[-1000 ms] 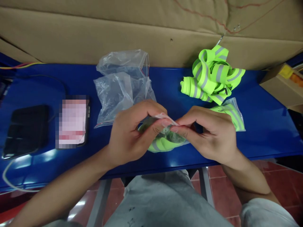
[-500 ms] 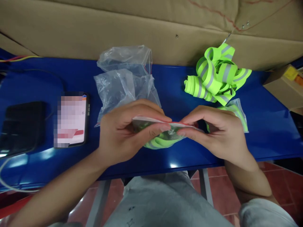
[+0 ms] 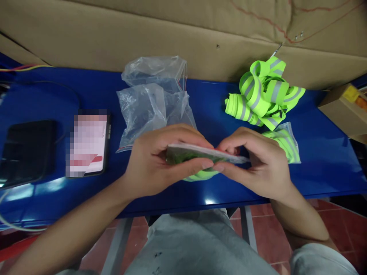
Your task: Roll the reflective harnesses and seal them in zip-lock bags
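Clear plastic zip bag (image 3: pixel 183 153) holding a neon-green fabric strap (image 3: pixel 202 175) is what we grasp over the shiny blue desk (image 3: pixel 323 152), left hand (image 3: pixel 153 162) and right hand (image 3: pixel 262 164) pinching its top edge between thumbs and fingers, probably to steady the mouth from both sides.

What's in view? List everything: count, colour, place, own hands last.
Held bag: one, transparent, front centre
Loose bags: apparently two, transparent, left of centre
Straps: uncounted, green and grey, right rear
Filled bag: one, transparent over green, right
Phone: one, black, left
Flat object: one, black, far left
Cables: several, mixed colours, left
Box: one, brown, right edge
Backing: apparently one, brown, rear
Cord: uncounted, red, against backing
Unclear object: one, red, lower left
Table: one, blue, centre
Legs: two visible, grey, below
Floor: one, red, bottom
Garment: one, grey, bottom centre
Left hand: one, bare, on held bag
Right hand: one, bare, on held bag
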Available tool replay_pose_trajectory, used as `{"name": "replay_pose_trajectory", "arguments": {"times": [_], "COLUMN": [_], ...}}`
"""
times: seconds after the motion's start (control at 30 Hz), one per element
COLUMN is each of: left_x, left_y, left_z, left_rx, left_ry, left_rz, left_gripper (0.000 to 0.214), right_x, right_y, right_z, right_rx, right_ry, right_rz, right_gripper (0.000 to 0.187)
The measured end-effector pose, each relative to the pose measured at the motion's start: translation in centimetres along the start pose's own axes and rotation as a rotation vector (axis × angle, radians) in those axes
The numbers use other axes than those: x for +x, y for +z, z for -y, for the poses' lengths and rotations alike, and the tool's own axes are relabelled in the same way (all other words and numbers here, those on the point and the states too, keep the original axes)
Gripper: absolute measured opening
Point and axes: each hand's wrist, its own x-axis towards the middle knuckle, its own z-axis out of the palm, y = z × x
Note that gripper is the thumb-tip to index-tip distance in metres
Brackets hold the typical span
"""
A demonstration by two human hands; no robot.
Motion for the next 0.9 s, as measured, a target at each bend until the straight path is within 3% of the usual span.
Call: {"name": "replay_pose_trajectory", "arguments": {"times": [0.23, 0.33, 0.47, 0.53, 0.63, 0.73, 0.83, 0.9], "left_x": [-0.6, -0.5, -0.1, 0.0, -0.2, -0.8, -1.9, -2.9], "left_y": [0.2, -0.5, -1.8, -2.3, -3.5, -5.6, -7.7, -8.3], "left_z": [-1.0, -1.4, -2.2, -2.6, -2.8, -2.6, -1.6, -0.4], "left_rx": [0.010, 0.045, 0.159, 0.187, 0.204, 0.328, 0.687, 0.947], "left_ry": [-0.020, 0.000, 0.076, 0.047, -0.043, -0.101, -0.153, -0.183], "left_rz": [0.066, 0.086, 0.288, 0.322, 0.338, 0.276, 0.205, 0.266], "left_gripper": [0.016, 0.021, 0.028, 0.032, 0.037, 0.048, 0.055, 0.059], "right_x": [-0.1, 0.1, 0.3, 0.4, 0.7, 1.3, 3.1, 5.3], "right_y": [1.3, 1.0, 0.2, -0.2, -0.6, -1.2, -2.3, -3.1], "right_z": [-0.1, -0.5, -0.6, -0.2, 0.5, -0.2, -2.3, -3.9], "right_rx": [0.051, -0.062, -0.264, -0.259, -0.169, -0.117, -0.050, -0.033], "right_ry": [-0.242, -0.305, -0.346, -0.348, -0.276, -0.104, 0.054, 0.139], "right_rz": [-0.005, -0.013, -0.040, -0.046, -0.062, -0.208, -0.402, -0.406], "right_gripper": [0.016, 0.009, 0.010, 0.013, 0.016, 0.024, 0.041, 0.048]}}
